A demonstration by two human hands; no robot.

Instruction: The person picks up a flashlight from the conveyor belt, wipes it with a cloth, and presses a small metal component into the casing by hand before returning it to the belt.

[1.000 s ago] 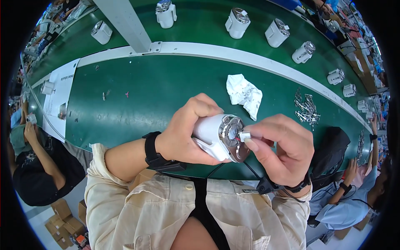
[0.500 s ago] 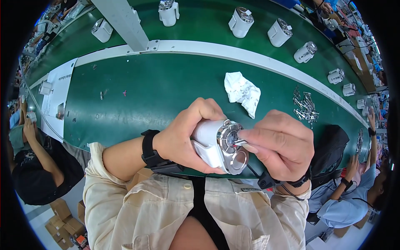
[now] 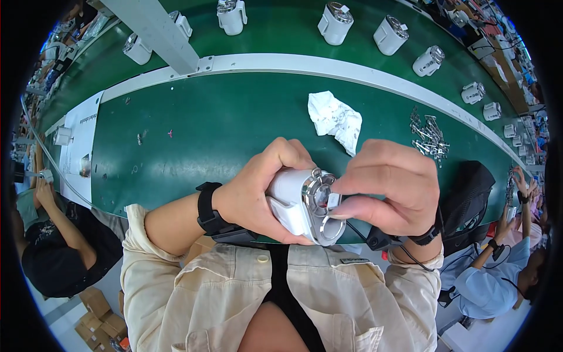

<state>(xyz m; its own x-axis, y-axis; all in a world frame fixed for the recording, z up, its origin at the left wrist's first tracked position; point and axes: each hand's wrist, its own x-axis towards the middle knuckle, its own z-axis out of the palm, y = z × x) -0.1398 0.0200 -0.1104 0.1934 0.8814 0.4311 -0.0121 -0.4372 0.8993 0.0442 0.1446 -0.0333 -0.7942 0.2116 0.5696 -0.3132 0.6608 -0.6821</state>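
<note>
My left hand grips a white cylindrical device with a shiny chrome end face, held near my chest over the front edge of the green table. My right hand covers the chrome face from the right. Its thumb and forefinger pinch a small white piece against that face. A round chrome ring hangs at the lower edge of the face. Whether the white piece is attached to the device I cannot tell.
A crumpled white cloth lies on the table beyond my hands. A heap of small metal parts sits to the right. Several white devices stand on the far conveyor. A grey post crosses top left. Other people sit at left and right.
Both hands with the device have shifted slightly right and nearer my chest. My right fingers have closed further over the chrome face, pressing the small white piece onto it.
</note>
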